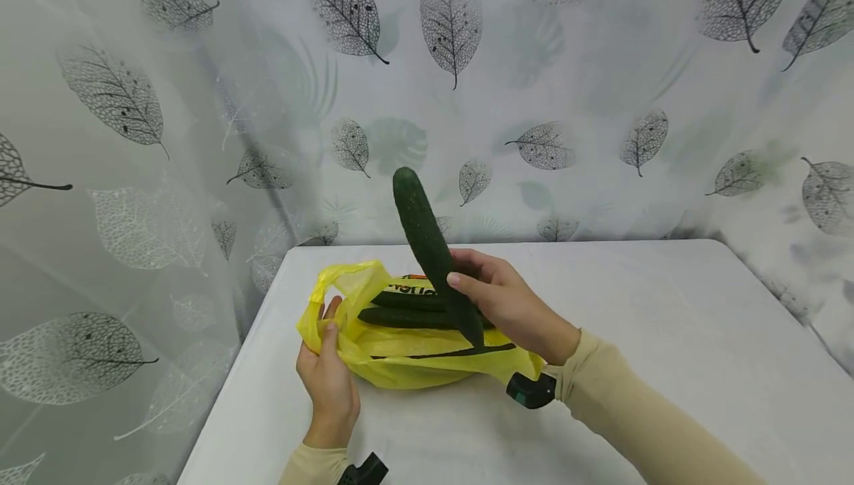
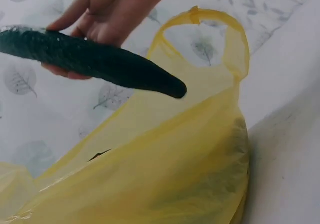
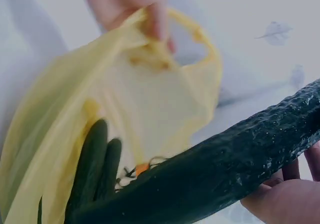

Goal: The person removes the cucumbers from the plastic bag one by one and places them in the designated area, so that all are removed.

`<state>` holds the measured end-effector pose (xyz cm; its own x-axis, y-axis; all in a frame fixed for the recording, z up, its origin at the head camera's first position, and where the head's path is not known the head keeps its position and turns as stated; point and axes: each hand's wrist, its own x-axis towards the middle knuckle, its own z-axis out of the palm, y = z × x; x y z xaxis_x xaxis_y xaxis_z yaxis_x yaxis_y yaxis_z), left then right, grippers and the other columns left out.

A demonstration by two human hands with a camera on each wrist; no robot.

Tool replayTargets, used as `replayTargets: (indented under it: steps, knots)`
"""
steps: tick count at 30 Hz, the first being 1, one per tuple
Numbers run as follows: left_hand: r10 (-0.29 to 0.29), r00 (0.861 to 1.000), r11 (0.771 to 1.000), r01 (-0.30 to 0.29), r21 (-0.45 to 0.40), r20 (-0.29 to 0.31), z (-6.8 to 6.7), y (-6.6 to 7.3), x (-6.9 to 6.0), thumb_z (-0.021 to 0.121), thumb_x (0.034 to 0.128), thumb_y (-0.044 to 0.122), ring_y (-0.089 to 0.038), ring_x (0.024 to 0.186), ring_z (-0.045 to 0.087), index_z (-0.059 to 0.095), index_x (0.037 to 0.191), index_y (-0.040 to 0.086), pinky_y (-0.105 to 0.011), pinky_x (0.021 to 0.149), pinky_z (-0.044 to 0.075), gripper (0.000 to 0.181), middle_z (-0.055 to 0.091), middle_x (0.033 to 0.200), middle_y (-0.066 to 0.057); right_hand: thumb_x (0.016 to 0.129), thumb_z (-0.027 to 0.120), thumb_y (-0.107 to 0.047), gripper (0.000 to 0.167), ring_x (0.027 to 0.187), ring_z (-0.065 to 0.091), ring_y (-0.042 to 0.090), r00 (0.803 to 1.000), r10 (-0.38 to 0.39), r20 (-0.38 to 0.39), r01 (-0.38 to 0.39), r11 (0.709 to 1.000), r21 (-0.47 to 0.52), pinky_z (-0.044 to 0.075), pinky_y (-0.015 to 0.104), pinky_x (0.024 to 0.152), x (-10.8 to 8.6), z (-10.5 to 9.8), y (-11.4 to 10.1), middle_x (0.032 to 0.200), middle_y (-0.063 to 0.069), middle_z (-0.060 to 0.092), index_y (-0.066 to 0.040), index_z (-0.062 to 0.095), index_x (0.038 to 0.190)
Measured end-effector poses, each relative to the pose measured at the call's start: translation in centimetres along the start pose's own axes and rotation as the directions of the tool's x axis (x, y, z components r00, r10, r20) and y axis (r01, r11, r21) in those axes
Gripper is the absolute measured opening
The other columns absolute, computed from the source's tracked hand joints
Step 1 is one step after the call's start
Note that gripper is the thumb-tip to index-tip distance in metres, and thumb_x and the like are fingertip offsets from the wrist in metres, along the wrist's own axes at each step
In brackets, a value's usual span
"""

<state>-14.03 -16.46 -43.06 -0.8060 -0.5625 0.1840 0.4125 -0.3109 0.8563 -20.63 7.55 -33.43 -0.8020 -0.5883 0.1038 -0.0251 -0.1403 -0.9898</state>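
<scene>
A dark green cucumber point(image 1: 431, 248) slants up out of the mouth of a yellow plastic bag point(image 1: 414, 370). My right hand point(image 1: 510, 299) grips it near its middle, thumb on the near side; the lower tip is just over the bag. In the right wrist view the cucumber point(image 3: 200, 179) crosses in front of the bag point(image 3: 55, 114). More cucumbers point(image 1: 407, 317) lie inside the bag. At the bag's left side my left hand point(image 1: 330, 381) holds the plastic by a handle loop, thumb in front. The left wrist view shows the bag's other handle point(image 2: 240, 39) standing up.
The bag lies on a white table point(image 1: 634, 299). Behind it hangs a pale curtain point(image 1: 587, 84) printed with leaves, which also runs along the left side. Dark wrist devices point(image 1: 531, 390) sit at both sleeves.
</scene>
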Motion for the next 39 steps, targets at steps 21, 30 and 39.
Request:
replayTargets:
  steps: [21, 30, 39]
  knots:
    - [-0.032, 0.999, 0.998, 0.033, 0.045, -0.035, 0.2, -0.1, 0.2, 0.04, 0.1092, 0.007, -0.022, 0.139, 0.046, 0.038, 0.148, -0.005, -0.027, 0.112, 0.039, 0.041, 0.054, 0.146, -0.017, 0.107, 0.047, -0.004, 0.047, 0.138, 0.043, 0.03, 0.953, -0.28, -0.114, 0.295, 0.944, 0.15, 0.041, 0.037, 0.112, -0.6, -4.5, -6.3, 0.15, 0.019, 0.044, -0.006, 0.038, 0.153]
    - [-0.05, 0.997, 0.998, 0.052, 0.044, -0.05, -0.2, 0.1, 0.2, 0.042, 0.1101, 0.015, -0.023, 0.14, 0.044, 0.044, 0.146, -0.006, -0.027, 0.113, 0.037, 0.042, 0.05, 0.148, -0.017, 0.1, 0.062, -0.003, 0.047, 0.119, 0.058, 0.021, 0.897, -0.381, -0.224, 0.315, 0.907, -0.281, 0.051, 0.024, 0.098, -0.9, -8.0, -4.5, 0.133, 0.011, 0.059, -0.001, 0.05, 0.145]
    - [-0.046, 0.999, 0.998, 0.047, 0.04, -0.02, 0.2, -0.2, 0.0, 0.041, 0.1103, 0.014, -0.024, 0.14, 0.045, 0.045, 0.146, -0.006, -0.029, 0.113, 0.038, 0.041, 0.05, 0.148, -0.02, 0.099, 0.066, -0.007, 0.045, 0.11, 0.061, 0.021, 0.902, -0.381, -0.205, 0.181, 0.762, -0.621, 0.052, 0.018, 0.09, -3.2, -11.4, -1.0, 0.134, 0.012, 0.06, -0.008, 0.056, 0.143]
